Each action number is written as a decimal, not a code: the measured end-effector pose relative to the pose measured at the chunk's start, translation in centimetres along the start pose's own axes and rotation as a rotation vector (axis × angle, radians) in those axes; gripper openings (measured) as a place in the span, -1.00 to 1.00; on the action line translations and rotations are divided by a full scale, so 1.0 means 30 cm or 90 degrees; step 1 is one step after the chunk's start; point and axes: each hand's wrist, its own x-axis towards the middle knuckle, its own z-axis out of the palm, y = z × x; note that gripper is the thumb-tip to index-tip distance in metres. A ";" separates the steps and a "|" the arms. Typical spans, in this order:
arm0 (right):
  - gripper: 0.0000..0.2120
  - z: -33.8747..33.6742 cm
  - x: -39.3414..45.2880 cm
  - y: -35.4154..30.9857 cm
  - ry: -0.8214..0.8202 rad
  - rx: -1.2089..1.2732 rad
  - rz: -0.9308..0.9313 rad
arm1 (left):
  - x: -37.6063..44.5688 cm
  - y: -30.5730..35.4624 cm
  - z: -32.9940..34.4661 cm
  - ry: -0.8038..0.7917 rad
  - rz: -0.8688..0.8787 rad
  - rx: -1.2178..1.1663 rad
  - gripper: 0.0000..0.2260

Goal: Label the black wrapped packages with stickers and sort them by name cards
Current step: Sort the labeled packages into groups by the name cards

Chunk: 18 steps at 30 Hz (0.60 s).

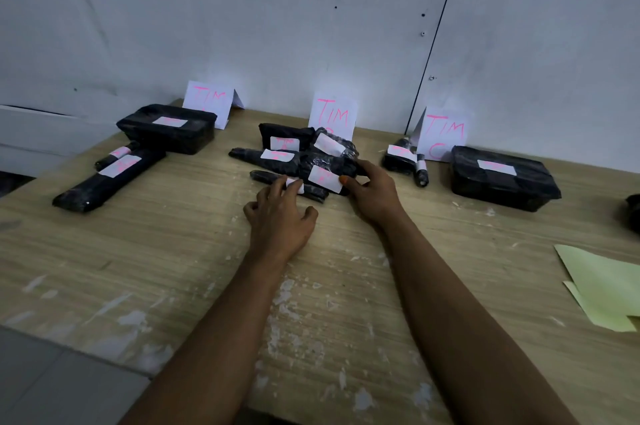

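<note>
Three folded white name cards with pink "TIM" writing stand along the wall: left [207, 102], middle [333, 116], right [443, 134]. Black wrapped packages with white stickers lie in a group before each card. The middle pile [294, 154] holds several. My left hand [280, 213] rests on the table, fingertips touching the sticker of a thin black package [263, 177] at the pile's front. My right hand [372, 191] grips the right side of a stickered package [325, 177] in that pile. The left group has a box [166, 128] and a long package [107, 180]; the right group has a box [502, 179].
The worn wooden table [173, 251] meets a white wall at the back. Light green paper sheets [602, 286] lie at the right edge. A dark object [633, 217] is cut off at far right. The table's left front corner drops to a grey floor.
</note>
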 end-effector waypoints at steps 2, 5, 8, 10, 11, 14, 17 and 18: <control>-0.58 0.000 -0.001 0.004 -0.005 -0.003 -0.001 | 0.000 0.000 0.000 -0.005 0.000 0.002 -0.53; -0.51 0.000 -0.007 -0.001 0.004 0.005 0.009 | -0.001 0.001 -0.003 -0.013 0.004 0.009 -0.52; -0.50 0.002 -0.010 -0.002 0.011 0.018 0.021 | -0.002 0.000 -0.003 -0.020 0.005 0.018 -0.51; -0.51 0.004 -0.012 -0.002 0.016 0.024 0.029 | 0.001 0.001 -0.002 -0.024 0.004 0.018 -0.49; -0.50 0.003 -0.014 -0.004 0.022 0.026 0.032 | 0.002 0.001 -0.002 -0.025 0.000 0.010 -0.48; -0.49 0.001 -0.017 -0.003 0.048 0.030 0.041 | 0.004 0.000 -0.005 0.006 -0.015 -0.030 -0.45; -0.50 0.004 -0.021 -0.003 0.069 0.045 0.051 | 0.003 -0.001 -0.007 0.026 -0.039 -0.047 -0.38; -0.50 0.004 -0.024 0.000 0.076 0.046 0.054 | 0.002 0.003 -0.008 0.024 -0.053 -0.048 -0.34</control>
